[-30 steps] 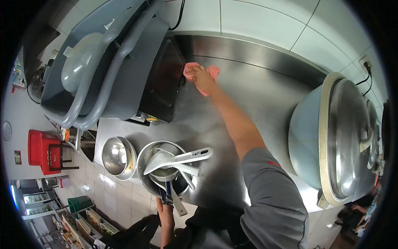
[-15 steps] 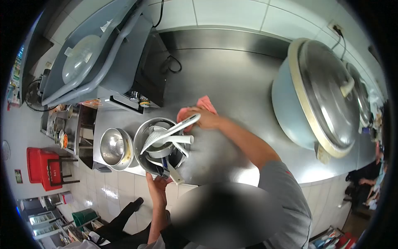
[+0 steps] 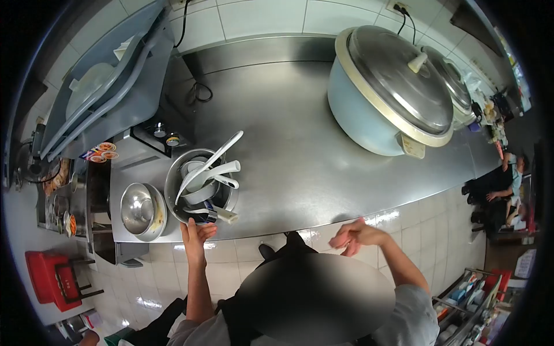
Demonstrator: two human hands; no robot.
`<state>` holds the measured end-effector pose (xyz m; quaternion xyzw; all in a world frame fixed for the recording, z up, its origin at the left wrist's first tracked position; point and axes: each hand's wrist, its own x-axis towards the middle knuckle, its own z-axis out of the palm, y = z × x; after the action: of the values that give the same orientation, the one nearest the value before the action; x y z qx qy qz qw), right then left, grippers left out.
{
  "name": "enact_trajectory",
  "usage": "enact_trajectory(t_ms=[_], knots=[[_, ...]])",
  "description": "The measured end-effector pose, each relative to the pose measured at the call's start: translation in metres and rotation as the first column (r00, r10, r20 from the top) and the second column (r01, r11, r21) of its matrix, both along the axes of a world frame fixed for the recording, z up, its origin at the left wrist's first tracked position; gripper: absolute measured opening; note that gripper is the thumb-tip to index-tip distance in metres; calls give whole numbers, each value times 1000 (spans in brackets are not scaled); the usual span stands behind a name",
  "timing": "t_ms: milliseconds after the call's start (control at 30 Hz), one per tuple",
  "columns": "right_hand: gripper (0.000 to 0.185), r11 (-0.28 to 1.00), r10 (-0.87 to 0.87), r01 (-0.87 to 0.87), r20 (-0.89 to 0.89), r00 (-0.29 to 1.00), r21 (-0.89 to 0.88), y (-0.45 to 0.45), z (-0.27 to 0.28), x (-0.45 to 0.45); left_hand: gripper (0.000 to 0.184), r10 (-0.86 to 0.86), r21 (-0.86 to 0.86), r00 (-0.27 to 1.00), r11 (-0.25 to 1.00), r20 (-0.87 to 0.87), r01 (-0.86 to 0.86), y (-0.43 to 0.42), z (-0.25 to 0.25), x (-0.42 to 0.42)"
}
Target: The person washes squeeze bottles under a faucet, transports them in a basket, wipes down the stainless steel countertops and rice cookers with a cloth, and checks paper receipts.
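Observation:
A steel pot (image 3: 173, 179) stands near the counter's front edge. It holds a white-handled strainer (image 3: 210, 155), a small saucepan (image 3: 199, 193) and several other handled utensils. My left hand (image 3: 195, 235) is at the pot's near side, fingers spread apart, seemingly touching its lower wall. Off the front edge of the counter, my right hand (image 3: 366, 235) is closed around a crumpled pink cloth (image 3: 346, 239), mostly hidden by the fingers. Left of the pot, a steel bowl (image 3: 137, 207) rests in a second, wider bowl (image 3: 158, 222).
A large pale-blue cooker (image 3: 360, 109) with a steel lid stands at the counter's back right. Grey tubs (image 3: 130, 92) sit on an appliance with knobs (image 3: 164, 135) at the left. A black cable (image 3: 200, 92) lies behind. Other people (image 3: 508, 179) are at far right.
My right hand has drawn back from the counter behind the pot to beyond its front edge, taking the pink cloth along. My left hand stays by the pot. The camera view has shifted.

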<state>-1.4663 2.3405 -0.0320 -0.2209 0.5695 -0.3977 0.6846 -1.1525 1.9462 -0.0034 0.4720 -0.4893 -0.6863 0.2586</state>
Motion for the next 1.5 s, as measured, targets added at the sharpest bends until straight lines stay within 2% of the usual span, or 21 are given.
enact_trajectory(t_ms=[33, 100, 200, 300, 367, 433, 500, 633, 767, 867, 900, 967, 1000, 1033, 1100, 1167, 1267, 1300, 1367, 1433, 1500], knots=[[29, 985, -172, 172, 29, 985, -1, 15, -5, -10, 49, 3, -3, 1000, 1000, 3, -3, 0, 0, -1], [32, 851, -524, 525, -88, 847, -13, -7, 56, -17, 48, 13, -8, 1000, 1000, 11, -13, 1, -1, -1], [36, 724, -647, 650, -552, 526, -230, -27, 48, -45, 47, 10, -12, 1000, 1000, 28, -10, -1, -4, 0], [48, 871, -389, 301, -919, -64, -389, -44, -19, -38, 44, 5, -52, 1000, 999, 27, -3, -2, -12, 4], [59, 957, -206, 168, -962, -176, -236, -86, -31, -4, 42, 34, -58, 999, 998, 37, -32, 1, -6, -1], [68, 929, -156, 308, -972, -174, -204, -127, -42, -9, 41, 85, -55, 995, 995, 59, -82, 5, -2, -4], [67, 898, -251, 273, -911, -328, -346, -184, -52, -46, 41, 109, -67, 992, 992, 68, -104, 6, 0, -8], [69, 909, -294, 182, -885, -361, -376, -300, -61, -165, 50, 124, -84, 987, 990, 106, -116, 8, 2, -9], [63, 844, -338, 208, -792, -509, -494, -404, -91, -297, 57, 277, -50, 951, 961, 139, -273, 10, -13, -3], [56, 891, -427, 61, -875, -227, -451, -449, -97, -334, 57, 244, -12, 955, 969, 168, -246, 12, 1, -7], [51, 740, -623, -18, -696, 357, -672, -457, -100, -320, 53, 238, 21, 954, 969, 181, -245, 11, 7, -10], [38, 515, -565, -365, -628, 535, -775, -464, -91, -282, 48, 230, 87, 953, 964, 197, -250, 9, 17, -17], [31, 517, -610, -699, -786, 103, -494, -441, -63, -232, 46, 179, 168, 974, 965, 140, -202, 5, 14, -14], [27, 550, -461, -449, -704, 541, -705, -420, -59, -181, 44, 132, 243, 988, 959, 75, -147, -2, 8, -9], [29, 553, -406, -403, -658, 634, -729, -367, -53, -97, 38, 50, 421, 997, 907, -66, -18, -10, 12, -8], [40, 668, -375, -634, -912, 165, -390, -302, -72, -25, 39, 24, 529, 979, 844, -202, 89, -15, 15, -15], [34, 822, -293, -485, -952, 86, -297, -212, -37, 49, 39, 44, 566, 940, 808, -338, 166, -24, -2, -10], [34, 865, -228, -441, -970, 82, -240, -187, -32, 46, 37, 69, 570, 956, 814, -284, 111, -23, 8, -14], [29, 948, -166, -221, -948, 271, -229, -154, -22, 7, 34, 136, 588, 930, 803, -342, 99, -22, 2, -13], [39, 958, -271, 38, -945, -182, -283, -120, -30, -28, 32, 164, 608, 908, 785, -385, 116, -19, -1, -14], [50, 910, -127, 268, -828, -547, -317, -88, -54, -68, 34, 207, 631, 894, 769, -398, 102, -14, -11, -9]])
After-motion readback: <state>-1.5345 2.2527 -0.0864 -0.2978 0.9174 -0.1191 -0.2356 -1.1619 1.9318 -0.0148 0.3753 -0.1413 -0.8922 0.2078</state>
